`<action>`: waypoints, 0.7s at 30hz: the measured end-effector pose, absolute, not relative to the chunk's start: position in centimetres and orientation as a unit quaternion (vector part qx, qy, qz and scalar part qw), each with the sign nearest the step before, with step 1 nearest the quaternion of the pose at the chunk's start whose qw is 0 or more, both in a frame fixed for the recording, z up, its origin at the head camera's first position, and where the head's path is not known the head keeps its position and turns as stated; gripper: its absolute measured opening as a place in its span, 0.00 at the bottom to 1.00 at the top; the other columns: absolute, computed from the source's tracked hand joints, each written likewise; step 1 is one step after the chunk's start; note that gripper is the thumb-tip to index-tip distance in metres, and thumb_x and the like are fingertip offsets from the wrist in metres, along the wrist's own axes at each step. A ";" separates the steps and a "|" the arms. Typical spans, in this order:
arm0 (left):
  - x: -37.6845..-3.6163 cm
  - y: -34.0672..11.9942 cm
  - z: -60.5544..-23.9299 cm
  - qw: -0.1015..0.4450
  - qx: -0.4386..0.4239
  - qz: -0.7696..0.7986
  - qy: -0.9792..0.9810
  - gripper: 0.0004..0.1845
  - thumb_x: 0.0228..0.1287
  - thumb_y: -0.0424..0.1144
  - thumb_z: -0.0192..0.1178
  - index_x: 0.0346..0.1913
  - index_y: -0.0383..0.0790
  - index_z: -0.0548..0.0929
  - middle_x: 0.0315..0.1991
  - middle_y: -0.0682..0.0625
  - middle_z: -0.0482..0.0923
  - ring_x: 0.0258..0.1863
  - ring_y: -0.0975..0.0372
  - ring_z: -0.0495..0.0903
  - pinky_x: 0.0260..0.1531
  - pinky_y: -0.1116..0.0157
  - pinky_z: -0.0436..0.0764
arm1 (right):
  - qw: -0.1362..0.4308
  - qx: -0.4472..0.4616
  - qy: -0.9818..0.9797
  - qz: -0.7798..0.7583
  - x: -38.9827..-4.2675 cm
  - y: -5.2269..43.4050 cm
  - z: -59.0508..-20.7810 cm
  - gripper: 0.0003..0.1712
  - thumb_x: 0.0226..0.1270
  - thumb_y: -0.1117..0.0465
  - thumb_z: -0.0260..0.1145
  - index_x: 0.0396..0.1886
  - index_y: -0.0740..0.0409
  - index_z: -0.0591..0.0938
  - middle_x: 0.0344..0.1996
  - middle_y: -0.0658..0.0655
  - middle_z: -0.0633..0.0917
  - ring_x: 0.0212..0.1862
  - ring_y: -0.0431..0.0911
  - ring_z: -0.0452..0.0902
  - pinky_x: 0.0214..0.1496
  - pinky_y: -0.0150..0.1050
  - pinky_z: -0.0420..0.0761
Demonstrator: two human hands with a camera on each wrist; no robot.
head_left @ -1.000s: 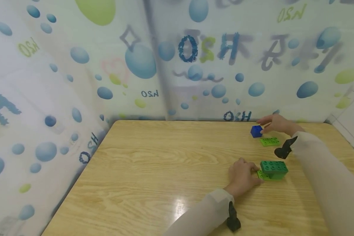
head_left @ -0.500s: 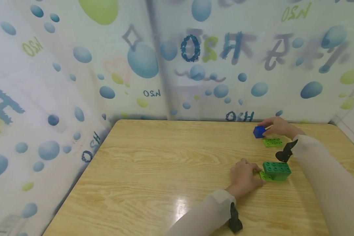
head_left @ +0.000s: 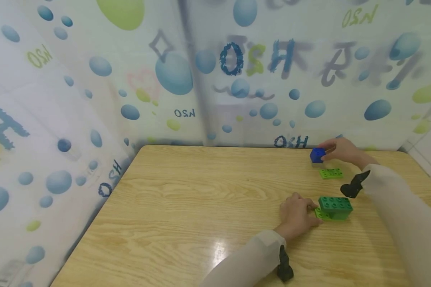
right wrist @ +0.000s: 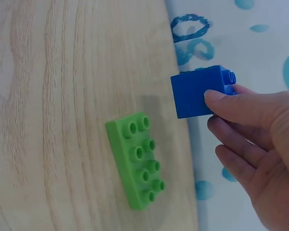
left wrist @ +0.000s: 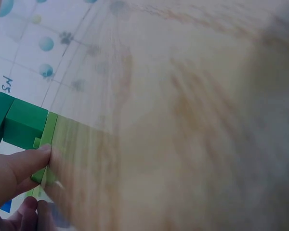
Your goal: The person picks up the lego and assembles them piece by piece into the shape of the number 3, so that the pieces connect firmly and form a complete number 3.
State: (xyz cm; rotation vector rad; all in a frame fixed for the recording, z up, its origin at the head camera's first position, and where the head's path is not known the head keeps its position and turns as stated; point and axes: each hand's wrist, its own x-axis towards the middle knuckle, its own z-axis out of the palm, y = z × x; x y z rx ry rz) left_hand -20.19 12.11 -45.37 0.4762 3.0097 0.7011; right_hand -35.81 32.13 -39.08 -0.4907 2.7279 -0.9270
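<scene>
My right hand (head_left: 344, 151) pinches a blue brick (head_left: 317, 154) between thumb and fingers near the table's back edge. The right wrist view shows the blue brick (right wrist: 193, 96) held over the tabletop, its studs facing up and sideways. Just in front of it, a flat light green brick (right wrist: 126, 156) lies studs up on the table. My left hand (head_left: 295, 217) grips the left end of another light green flat brick (head_left: 321, 215), thumb on one side and fingers on the other. On that brick stand stacked dark green bricks (head_left: 335, 204), the upper one overhanging the lower.
The wooden table (head_left: 186, 199) has a patterned curtain (head_left: 237, 99) with blue and green dots right behind its back edge. A similar curtain borders the left side. Black straps (head_left: 284, 265) sit on both wrists over pale sleeves.
My right hand has taken hold of the blue brick and raised it slightly from the table. My left hand and the green stack have stayed in place.
</scene>
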 end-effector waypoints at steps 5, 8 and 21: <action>-20.1 12.1 -45.3 0.010 0.153 0.235 0.960 0.20 0.41 0.59 0.70 0.42 0.65 0.83 0.30 0.66 0.66 0.29 0.74 0.62 0.30 0.72 0.59 | 0.100 -0.169 0.926 -0.322 -35.2 32.3 -38.3 0.29 0.56 0.62 0.67 0.56 0.72 0.72 0.48 0.73 0.76 0.49 0.64 0.73 0.47 0.54 0.73; -20.1 12.0 -45.4 0.013 0.152 0.243 0.958 0.20 0.41 0.58 0.70 0.42 0.65 0.83 0.31 0.67 0.66 0.30 0.74 0.62 0.30 0.72 0.60 | 0.100 -0.171 0.924 -0.326 -34.7 32.2 -37.8 0.29 0.57 0.62 0.67 0.56 0.72 0.72 0.47 0.73 0.77 0.48 0.63 0.74 0.47 0.53 0.74; -20.3 12.2 -45.8 0.021 0.152 0.265 0.952 0.21 0.41 0.58 0.70 0.43 0.63 0.84 0.31 0.65 0.66 0.30 0.73 0.62 0.31 0.71 0.60 | 0.097 -0.187 0.920 -0.329 -30.4 32.5 -35.3 0.26 0.57 0.63 0.67 0.54 0.73 0.74 0.42 0.69 0.81 0.45 0.59 0.77 0.43 0.48 0.77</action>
